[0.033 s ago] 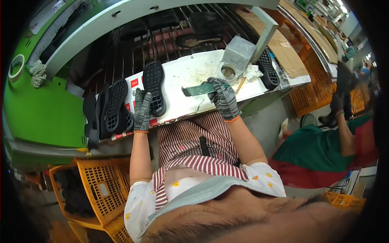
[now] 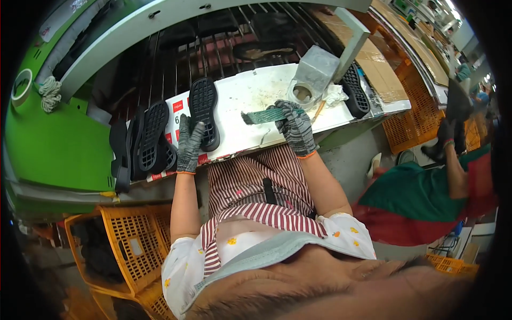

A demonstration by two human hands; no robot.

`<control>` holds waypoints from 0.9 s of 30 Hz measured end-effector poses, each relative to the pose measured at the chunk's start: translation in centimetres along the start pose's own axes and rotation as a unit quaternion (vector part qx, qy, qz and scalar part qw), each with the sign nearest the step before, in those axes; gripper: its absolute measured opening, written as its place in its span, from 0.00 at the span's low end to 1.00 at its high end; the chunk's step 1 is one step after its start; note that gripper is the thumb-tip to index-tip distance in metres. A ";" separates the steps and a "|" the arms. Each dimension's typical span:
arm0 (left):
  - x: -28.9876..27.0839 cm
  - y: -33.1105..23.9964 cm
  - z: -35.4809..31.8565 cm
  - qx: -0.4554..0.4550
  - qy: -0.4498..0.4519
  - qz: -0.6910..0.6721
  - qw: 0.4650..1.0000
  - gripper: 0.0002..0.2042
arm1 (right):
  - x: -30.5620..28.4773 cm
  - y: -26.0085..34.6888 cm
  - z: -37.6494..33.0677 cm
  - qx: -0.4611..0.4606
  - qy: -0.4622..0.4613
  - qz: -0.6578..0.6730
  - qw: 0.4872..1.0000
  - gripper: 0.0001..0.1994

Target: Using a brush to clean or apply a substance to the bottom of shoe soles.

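Observation:
My left hand (image 2: 190, 146), in a grey knit glove, lies beside a black shoe sole (image 2: 204, 109). Its fingers are stretched out, and the thumb is at the sole's left edge. The sole has its gridded side facing up on a white board (image 2: 240, 98). My right hand (image 2: 295, 127), gloved the same way, is closed around a flat green brush (image 2: 265, 116). The brush's dark bristled end points left toward the sole, apart from it. Just beyond my right hand, a grey metal container (image 2: 316, 69) with a round opening stands on the board.
More black soles (image 2: 153, 136) stand at the board's left, and another sole (image 2: 354, 93) lies at the right. Metal rods (image 2: 224, 53) run behind the board under a pale frame (image 2: 120, 40). An orange crate (image 2: 136, 242) stands lower left. A co-worker's gloved hand (image 2: 447, 130) shows at the right.
The co-worker's hand and the dark piece at the right have shifted slightly. My hands, the brush and the sole hold nearly the same places.

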State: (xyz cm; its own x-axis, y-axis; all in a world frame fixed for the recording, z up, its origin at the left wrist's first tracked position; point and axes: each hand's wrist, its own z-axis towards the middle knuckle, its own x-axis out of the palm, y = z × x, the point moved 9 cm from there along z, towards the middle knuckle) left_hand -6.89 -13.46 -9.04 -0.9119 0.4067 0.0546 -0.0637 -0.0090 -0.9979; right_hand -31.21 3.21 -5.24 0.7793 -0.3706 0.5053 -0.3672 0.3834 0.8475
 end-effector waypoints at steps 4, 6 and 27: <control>2.2 -2.7 -1.9 0.052 0.084 0.296 0.950 0.44 | -3.2 -3.4 1.4 0.018 0.002 -0.002 1.000 0.12; 2.5 -3.0 -2.1 0.080 0.078 0.340 0.934 0.46 | -2.7 -1.8 1.0 -0.241 0.051 -0.418 0.875 0.13; 5.5 -17.6 -2.8 0.346 -0.060 0.247 0.903 0.41 | -2.4 -4.1 1.0 0.052 0.008 -0.052 0.997 0.13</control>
State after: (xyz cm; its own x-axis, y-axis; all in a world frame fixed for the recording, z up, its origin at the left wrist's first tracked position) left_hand -9.62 -8.55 8.78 -0.9332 0.0941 -0.3469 0.1634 -0.7486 -0.6426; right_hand -32.07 1.72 -9.76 0.8240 -0.3901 0.4109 -0.3335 0.2523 0.9083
